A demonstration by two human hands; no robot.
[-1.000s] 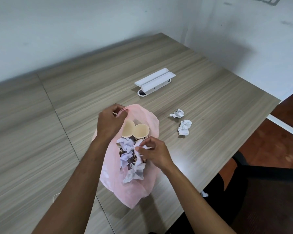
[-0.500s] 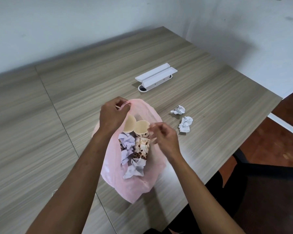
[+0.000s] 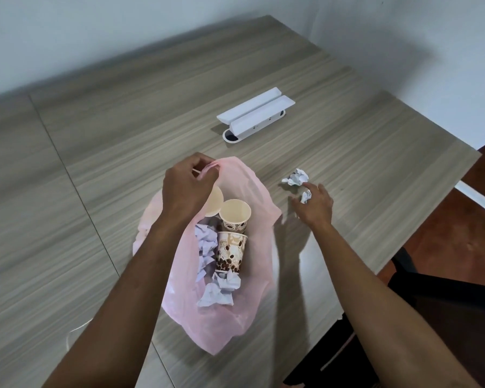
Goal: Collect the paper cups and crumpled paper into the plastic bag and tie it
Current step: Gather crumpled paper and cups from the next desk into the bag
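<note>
A pink plastic bag [image 3: 230, 320] lies open on the wooden table [image 3: 123, 169]. Inside it are paper cups [image 3: 231, 252] with a coffee-bean print and several crumpled white papers [image 3: 217, 292]. My left hand [image 3: 188, 189] pinches the bag's far rim and holds it up. My right hand [image 3: 314, 204] is out to the right of the bag, fingers spread over a crumpled paper ball [image 3: 306, 196] that it mostly covers. A second crumpled paper ball [image 3: 296, 177] lies on the table just beyond it.
A white cable-outlet cover [image 3: 254, 114] stands open further back on the table. The table's right edge runs close past the paper balls, with red-brown floor [image 3: 459, 247] and a dark chair [image 3: 431, 317] below it. White walls lie behind.
My right hand left the bag's mouth and reached right to the paper balls on the table. My left hand kept its hold on the bag's rim.
</note>
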